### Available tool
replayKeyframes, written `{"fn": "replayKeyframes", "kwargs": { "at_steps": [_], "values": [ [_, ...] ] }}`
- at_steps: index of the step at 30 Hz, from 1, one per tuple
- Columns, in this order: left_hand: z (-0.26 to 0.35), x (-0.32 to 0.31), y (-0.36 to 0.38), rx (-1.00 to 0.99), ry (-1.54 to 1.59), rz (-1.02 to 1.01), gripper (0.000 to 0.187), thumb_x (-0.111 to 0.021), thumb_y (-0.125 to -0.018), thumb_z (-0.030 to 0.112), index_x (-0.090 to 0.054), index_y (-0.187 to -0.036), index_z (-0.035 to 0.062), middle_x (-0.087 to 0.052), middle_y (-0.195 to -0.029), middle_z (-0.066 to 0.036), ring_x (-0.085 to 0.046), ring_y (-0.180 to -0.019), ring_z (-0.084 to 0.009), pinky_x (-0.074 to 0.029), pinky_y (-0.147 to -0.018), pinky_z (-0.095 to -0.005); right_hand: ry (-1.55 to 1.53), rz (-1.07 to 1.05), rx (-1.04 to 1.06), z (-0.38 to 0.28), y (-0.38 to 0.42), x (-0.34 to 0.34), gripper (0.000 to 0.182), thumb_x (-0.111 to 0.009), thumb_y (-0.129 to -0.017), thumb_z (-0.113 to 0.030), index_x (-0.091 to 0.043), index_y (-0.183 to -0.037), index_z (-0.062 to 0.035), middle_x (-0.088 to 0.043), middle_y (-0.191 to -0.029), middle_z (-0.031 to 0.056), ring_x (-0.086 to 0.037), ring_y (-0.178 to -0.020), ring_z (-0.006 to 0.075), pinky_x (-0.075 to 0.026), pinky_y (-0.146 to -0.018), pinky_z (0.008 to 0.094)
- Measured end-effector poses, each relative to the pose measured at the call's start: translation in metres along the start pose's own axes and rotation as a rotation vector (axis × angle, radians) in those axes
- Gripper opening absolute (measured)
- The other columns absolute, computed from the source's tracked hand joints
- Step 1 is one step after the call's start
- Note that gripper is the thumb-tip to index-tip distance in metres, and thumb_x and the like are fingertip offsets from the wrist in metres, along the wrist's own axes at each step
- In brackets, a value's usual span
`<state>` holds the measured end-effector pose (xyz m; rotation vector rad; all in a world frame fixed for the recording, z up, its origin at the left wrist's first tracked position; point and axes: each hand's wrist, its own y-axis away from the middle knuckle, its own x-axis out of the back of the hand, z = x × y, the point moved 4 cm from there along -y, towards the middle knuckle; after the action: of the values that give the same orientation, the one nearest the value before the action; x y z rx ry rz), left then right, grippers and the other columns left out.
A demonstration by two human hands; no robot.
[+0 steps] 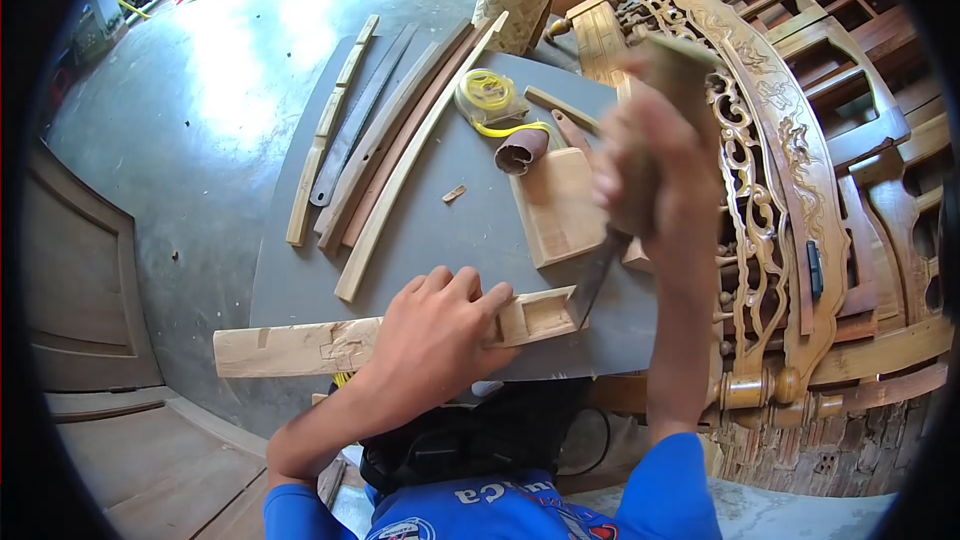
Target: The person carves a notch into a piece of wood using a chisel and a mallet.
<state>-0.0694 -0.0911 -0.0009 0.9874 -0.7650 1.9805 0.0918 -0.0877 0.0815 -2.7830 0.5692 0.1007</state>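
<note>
My left hand (440, 330) presses a pale piece of wood (290, 348) down at the table's near edge, its fingers wrapped over the top. At the right end of this piece a squared recess (548, 315) is cut, and pencil-like lines and rough marks show left of the hand. My right hand (655, 165), blurred by motion, is closed round the thick handle of a chisel (600, 275). The dark blade slants down from the fist, and its tip overlaps the right end of the wood beside the recess.
On the grey table (450, 240) lie several long wooden strips (420, 160), a saw blade (362, 115), a yellow tape measure (487, 92), curled sandpaper (520, 152) and a wooden block (560, 205). Carved wooden furniture (770, 140) stands close on the right. Door panels (85, 260) are at left.
</note>
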Motion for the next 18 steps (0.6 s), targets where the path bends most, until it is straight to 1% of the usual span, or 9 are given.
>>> {"fn": "replayKeyframes", "kwargs": {
  "at_steps": [2, 4, 5, 8, 9, 10, 12, 15, 18],
  "values": [
    [0.0, 0.0, -0.001, 0.0, 0.0, -0.015, 0.04, -0.072, -0.063, 0.028, -0.06, -0.097, 0.0114, -0.052, -0.077, -0.007, -0.052, -0.074, -0.0238, -0.043, -0.068, -0.0347, -0.083, -0.015, 0.037, -0.017, 0.027, 0.023, 0.038, -0.048, -0.088, -0.027, -0.032, -0.117, -0.009, -0.042, -0.064, 0.002, -0.045, -0.05, 0.0107, -0.042, -0.047, 0.0255],
    [0.002, 0.0, -0.001, -0.015, -0.008, -0.031, 0.04, -0.072, -0.064, 0.029, -0.06, -0.098, 0.0109, -0.053, -0.077, -0.007, -0.053, -0.075, -0.0241, -0.043, -0.068, -0.0347, -0.312, -0.018, 0.211, -0.026, 0.054, 0.044, 0.038, -0.046, -0.088, -0.025, -0.03, -0.12, -0.0098, -0.039, -0.063, 0.0018, -0.041, -0.049, 0.0111, -0.04, -0.047, 0.0254],
    [0.004, 0.001, -0.002, -0.025, -0.016, -0.035, 0.041, -0.071, -0.065, 0.029, -0.06, -0.099, 0.01, -0.053, -0.077, -0.008, -0.053, -0.076, -0.0242, -0.043, -0.069, -0.0348, -0.333, -0.109, 0.415, -0.036, 0.067, 0.047, 0.04, -0.046, -0.088, -0.025, -0.029, -0.12, -0.0091, -0.039, -0.063, 0.0024, -0.041, -0.049, 0.0108, -0.039, -0.046, 0.0254],
    [0.007, 0.001, -0.004, -0.044, -0.05, -0.067, 0.043, -0.065, -0.071, 0.032, -0.057, -0.104, 0.0066, -0.054, -0.077, -0.009, -0.053, -0.077, -0.0257, -0.042, -0.072, -0.0361, -0.041, -0.149, 0.824, -0.057, 0.114, 0.046, 0.04, -0.063, -0.077, -0.017, -0.034, -0.105, -0.0097, -0.046, -0.061, 0.003, -0.048, -0.047, 0.0114, -0.043, -0.043, 0.0231],
    [0.008, 0.001, -0.005, -0.048, -0.066, -0.082, 0.044, -0.063, -0.073, 0.033, -0.056, -0.106, 0.0053, -0.054, -0.077, -0.009, -0.053, -0.078, -0.0264, -0.042, -0.073, -0.0367, -0.042, -0.126, 0.915, -0.055, 0.129, 0.047, 0.047, -0.071, -0.074, -0.018, -0.035, -0.104, -0.0105, -0.052, -0.06, 0.0067, -0.052, -0.042, 0.0169, -0.048, -0.041, 0.0312],
    [0.007, 0.0, -0.006, -0.066, -0.061, -0.128, 0.044, -0.06, -0.076, 0.034, -0.054, -0.108, 0.0041, -0.054, -0.078, -0.01, -0.053, -0.078, -0.0269, -0.042, -0.074, -0.0373, 0.051, -0.202, 0.916, -0.056, 0.139, 0.044, 0.046, -0.071, -0.073, -0.019, -0.038, -0.103, -0.0081, -0.052, -0.063, 0.0089, -0.055, -0.048, 0.0204, -0.05, -0.043, 0.0334],
    [0.006, 0.001, -0.007, -0.106, -0.053, -0.227, 0.046, -0.053, -0.08, 0.036, -0.051, -0.111, 0.0018, -0.053, -0.079, -0.011, -0.053, -0.08, -0.028, -0.041, -0.076, -0.0384, 0.083, -0.098, 0.992, -0.046, 0.15, 0.034, 0.048, -0.072, -0.073, -0.024, -0.037, -0.103, -0.0086, -0.048, -0.064, 0.0076, -0.054, -0.046, 0.014, -0.048, -0.039, 0.0248],
    [0.012, 0.003, -0.003, -0.137, -0.098, -0.231, 0.047, -0.047, -0.083, 0.036, -0.049, -0.115, 0.002, -0.052, -0.082, -0.012, -0.052, -0.082, -0.029, -0.04, -0.077, -0.0397, 0.042, -0.271, 0.942, -0.045, 0.152, 0.046, 0.053, -0.069, -0.074, -0.037, -0.038, -0.106, -0.0086, -0.047, -0.064, 0.0094, -0.052, -0.047, 0.0165, -0.046, -0.039, 0.0276],
    [0.024, -0.001, 0.0, -0.135, -0.198, -0.151, 0.042, -0.05, -0.082, 0.034, -0.052, -0.105, -0.0009, -0.052, -0.085, -0.013, -0.051, -0.085, -0.0277, -0.04, -0.077, -0.0383, -0.253, 0.167, 0.778, -0.038, 0.157, 0.046, 0.054, -0.066, -0.076, -0.038, -0.037, -0.107, -0.005, -0.052, -0.071, 0.0161, -0.052, -0.052, 0.0252, -0.047, -0.046, 0.0354]
  ]
}}
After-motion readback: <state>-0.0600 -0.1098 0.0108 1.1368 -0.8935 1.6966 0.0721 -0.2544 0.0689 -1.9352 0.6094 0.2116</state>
